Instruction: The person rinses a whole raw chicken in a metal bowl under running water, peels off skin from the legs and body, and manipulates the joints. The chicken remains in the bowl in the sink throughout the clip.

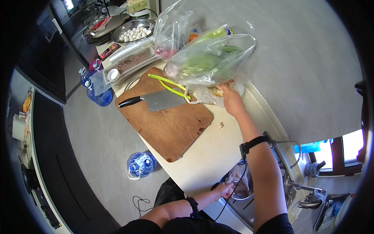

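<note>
My right hand (pixel 233 101) reaches over the far side of the counter, its fingers at a crumpled thin plastic bag (pixel 211 95) with brownish, skin-like pieces in it. Whether the fingers grip anything is hidden. Low over the sink, my left hand (pixel 224 190) is beside a metal bowl (pixel 244 198) holding something pale, perhaps raw meat; its fingertips are partly hidden. A wooden cutting board (pixel 166 131) lies on the counter. On it rests a cleaver (pixel 166 100) with a black handle, and green stalks (pixel 168 83) lie across the board and blade. A garlic clove (pixel 220 125) sits near the board.
Behind the board are a plastic bag of leafy vegetables (pixel 204 63), a pack with a white cap (pixel 113 75) and a steel bowl of eggs (pixel 117 36). A faucet (pixel 296 149) stands at the sink. A blue water jug (pixel 141 165) is on the floor by the counter.
</note>
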`<state>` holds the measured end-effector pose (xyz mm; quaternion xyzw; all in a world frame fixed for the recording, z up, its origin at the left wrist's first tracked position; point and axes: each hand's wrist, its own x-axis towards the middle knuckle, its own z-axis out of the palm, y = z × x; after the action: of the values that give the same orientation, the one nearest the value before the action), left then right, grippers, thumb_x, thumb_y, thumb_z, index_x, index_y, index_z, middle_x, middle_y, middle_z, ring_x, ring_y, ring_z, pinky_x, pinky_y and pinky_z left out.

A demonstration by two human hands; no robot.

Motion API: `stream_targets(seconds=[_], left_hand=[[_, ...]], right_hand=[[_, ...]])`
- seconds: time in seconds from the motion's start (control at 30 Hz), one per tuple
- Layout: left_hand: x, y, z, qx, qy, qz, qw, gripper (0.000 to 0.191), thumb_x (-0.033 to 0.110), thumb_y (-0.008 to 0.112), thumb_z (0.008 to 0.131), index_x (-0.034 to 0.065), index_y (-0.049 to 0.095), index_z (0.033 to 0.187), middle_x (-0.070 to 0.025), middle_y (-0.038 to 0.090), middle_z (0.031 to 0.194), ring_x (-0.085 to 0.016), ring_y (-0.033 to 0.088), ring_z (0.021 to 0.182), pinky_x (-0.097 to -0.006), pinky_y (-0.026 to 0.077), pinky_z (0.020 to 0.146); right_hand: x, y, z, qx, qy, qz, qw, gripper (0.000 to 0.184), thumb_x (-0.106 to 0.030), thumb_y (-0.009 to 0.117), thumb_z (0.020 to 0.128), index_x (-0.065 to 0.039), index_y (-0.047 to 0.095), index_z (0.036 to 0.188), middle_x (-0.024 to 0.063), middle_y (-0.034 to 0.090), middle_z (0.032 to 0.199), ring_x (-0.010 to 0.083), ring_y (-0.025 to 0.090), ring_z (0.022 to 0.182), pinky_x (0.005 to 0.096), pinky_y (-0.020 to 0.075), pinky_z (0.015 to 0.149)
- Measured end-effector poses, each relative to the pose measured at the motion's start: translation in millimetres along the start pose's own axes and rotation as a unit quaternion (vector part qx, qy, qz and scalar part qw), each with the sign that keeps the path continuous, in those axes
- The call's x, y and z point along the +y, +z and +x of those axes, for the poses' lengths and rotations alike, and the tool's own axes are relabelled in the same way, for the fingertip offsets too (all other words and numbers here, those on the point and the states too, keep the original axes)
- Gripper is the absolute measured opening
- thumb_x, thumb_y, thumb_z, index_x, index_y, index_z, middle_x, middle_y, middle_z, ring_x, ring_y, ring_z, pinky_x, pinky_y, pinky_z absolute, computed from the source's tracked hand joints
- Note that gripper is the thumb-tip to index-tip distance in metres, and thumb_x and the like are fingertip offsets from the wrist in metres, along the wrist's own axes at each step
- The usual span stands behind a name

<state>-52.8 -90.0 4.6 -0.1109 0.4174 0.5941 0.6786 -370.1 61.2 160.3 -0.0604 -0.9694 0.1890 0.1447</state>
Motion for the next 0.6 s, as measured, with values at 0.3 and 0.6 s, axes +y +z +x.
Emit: stream_targets(seconds=[0.3, 0.6], left_hand=[[7.3, -8.3, -4.1, -0.035, -0.022, -0.077, 0.996, 0.040, 0.043, 0.045, 0.098, 0.0056, 0.058, 0.099, -0.0086, 0.067, 0.078, -0.019, 0.065, 0.063, -0.0313, 0.054, 0.059], [8.0, -2.5, 4.3, -0.043, 0.011, -0.005, 0.999, 0.032, 0.044, 0.050, 0.096, 0.0120, 0.055, 0.097, -0.0064, 0.065, 0.071, -0.016, 0.062, 0.055, -0.0274, 0.046, 0.043]], right_hand=[[2.3, -12.6, -16.4, 0.046, 0.034, 0.090, 0.994, 0.025, -0.012, 0.068, 0.085, -0.001, 0.065, 0.108, 0.0146, 0.069, 0.090, 0.0208, 0.067, 0.076, 0.0318, 0.0519, 0.069], [103.9, -38.2, -283.9, 0.048, 0.407, 0.273, 0.870, 0.028, -0.017, 0.067, 0.086, 0.000, 0.063, 0.109, 0.0085, 0.067, 0.087, 0.0145, 0.062, 0.070, 0.0280, 0.0511, 0.059]])
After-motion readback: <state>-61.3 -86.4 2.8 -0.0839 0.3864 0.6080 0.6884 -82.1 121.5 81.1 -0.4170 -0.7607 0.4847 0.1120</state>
